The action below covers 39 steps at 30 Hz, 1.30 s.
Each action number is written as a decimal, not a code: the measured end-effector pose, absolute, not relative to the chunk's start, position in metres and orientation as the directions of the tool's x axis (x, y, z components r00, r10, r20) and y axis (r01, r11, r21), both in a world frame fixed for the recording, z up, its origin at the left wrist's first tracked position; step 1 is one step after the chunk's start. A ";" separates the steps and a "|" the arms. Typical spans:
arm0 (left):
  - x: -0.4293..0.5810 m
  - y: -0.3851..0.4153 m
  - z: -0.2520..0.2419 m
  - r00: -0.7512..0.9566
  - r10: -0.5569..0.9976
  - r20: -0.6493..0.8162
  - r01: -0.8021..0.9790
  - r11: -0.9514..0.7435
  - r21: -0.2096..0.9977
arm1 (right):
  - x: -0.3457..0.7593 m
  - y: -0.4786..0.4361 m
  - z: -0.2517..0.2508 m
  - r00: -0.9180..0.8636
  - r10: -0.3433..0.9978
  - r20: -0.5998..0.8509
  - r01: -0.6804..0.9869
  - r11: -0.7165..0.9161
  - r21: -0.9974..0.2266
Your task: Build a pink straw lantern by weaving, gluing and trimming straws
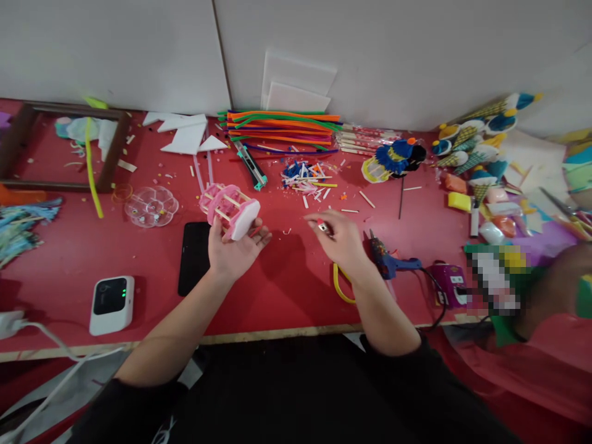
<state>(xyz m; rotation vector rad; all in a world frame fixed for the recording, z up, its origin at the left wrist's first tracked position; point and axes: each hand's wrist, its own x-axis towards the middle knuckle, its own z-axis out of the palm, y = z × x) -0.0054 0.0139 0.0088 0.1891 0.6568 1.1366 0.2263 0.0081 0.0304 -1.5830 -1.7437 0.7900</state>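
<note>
My left hand (231,250) cradles a small pink and white cage-like model (230,210) made of two foam discs joined by thin sticks, tilted on its side above the red table (287,283). My right hand (340,240) hovers to the right with fingers pinched on a tiny red and white piece (322,226). A black phone (194,257) lies just left of my left wrist. A blue glue gun (388,260) rests right of my right hand, and a yellow loop (341,285) lies under that wrist.
Bundled orange and green pipe cleaners (282,126) lie at the back, cut stick scraps (308,179) before them. A utility knife (252,165), clear petal tray (151,206), white device (111,304), wooden frame (60,148) and craft decorations (476,148) surround the area. Another person's sleeve (546,290) at right.
</note>
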 end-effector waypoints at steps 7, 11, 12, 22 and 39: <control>-0.010 0.012 0.010 0.328 0.875 -0.356 -0.733 0.474 0.488 | 0.191 0.025 0.008 -0.343 0.920 -0.188 0.258 -0.100 -0.961; -0.012 0.011 0.010 0.378 0.871 -0.313 -0.717 0.489 0.497 | 0.181 0.028 0.001 -0.378 0.891 -0.252 0.151 -0.209 -0.966; -0.013 0.011 0.009 0.386 0.872 -0.301 -0.716 0.489 0.498 | 0.181 0.029 0.000 -0.342 0.907 -0.246 0.139 -0.210 -0.968; -0.012 0.010 0.000 0.345 0.889 -0.301 -0.725 0.457 0.516 | 0.236 0.048 0.044 0.214 0.969 0.123 0.216 0.076 -0.973; -0.010 0.014 -0.002 -0.044 0.959 -0.279 -0.766 0.147 0.626 | 0.213 0.031 -0.004 -0.194 0.977 -0.092 0.751 0.088 -0.655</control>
